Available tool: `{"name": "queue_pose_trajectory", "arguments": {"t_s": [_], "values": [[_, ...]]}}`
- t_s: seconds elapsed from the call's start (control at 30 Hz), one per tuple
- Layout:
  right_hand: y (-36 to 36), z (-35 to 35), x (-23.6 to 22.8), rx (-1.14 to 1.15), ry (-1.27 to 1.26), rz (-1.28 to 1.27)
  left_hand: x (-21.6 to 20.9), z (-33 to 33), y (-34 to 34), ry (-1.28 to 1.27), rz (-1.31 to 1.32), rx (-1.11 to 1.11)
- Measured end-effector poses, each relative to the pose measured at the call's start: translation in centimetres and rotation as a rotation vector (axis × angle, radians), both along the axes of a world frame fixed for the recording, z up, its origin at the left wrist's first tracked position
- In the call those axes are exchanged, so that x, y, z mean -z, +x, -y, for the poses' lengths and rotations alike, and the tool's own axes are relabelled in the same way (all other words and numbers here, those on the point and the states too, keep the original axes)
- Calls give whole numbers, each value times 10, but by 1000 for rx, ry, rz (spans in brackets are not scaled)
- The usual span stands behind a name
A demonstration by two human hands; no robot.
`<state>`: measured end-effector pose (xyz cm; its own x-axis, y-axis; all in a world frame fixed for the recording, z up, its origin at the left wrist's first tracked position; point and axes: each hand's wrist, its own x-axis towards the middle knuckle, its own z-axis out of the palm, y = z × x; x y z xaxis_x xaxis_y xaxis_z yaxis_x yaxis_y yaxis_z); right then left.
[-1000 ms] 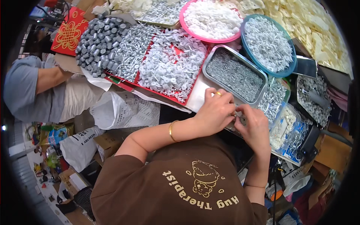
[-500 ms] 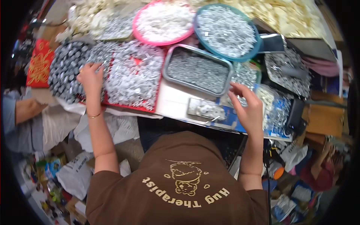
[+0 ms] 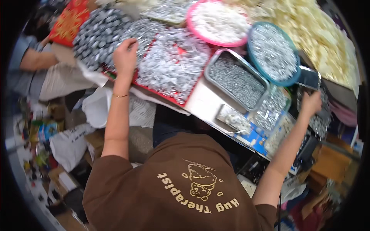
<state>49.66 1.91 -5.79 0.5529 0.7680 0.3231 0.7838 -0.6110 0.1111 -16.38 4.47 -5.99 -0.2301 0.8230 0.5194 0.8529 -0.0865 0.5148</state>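
Observation:
My left hand hovers with curled fingers over the near edge of a heap of loose silvery bits; whatever its fingertips may pinch is too small to make out. Left of it lies a pile of dark grey, bead-like pieces. A red tray heaped with white and silver strips is just to its right. My right hand reaches far right, fingers bent down over a dark container of shiny strips, close below a phone. Its fingertips are partly hidden.
A metal tin of fine silver pieces, a pink basket and a teal basket fill the middle. Cream-coloured material covers the back right. Someone else's arm is at the left; bags lie on the floor.
My right hand has gone from beside the metal tin, fingers apart, to the dark container by the phone. The view has turned, and my left hand remains near the silvery bits.

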Motion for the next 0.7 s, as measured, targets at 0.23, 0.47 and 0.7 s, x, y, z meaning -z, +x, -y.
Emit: {"name": "queue_pose_trajectory", "arguments": {"t_s": [0.23,0.47,0.7], "values": [[65,2,33,-226,47,31,-1,16,22,-65,393,47],[5,10,5,-103,-139,183,-2,19,47,40,345,209],[-16,11,-6,91,-135,250,-24,35,77,-111,600,366]]}}
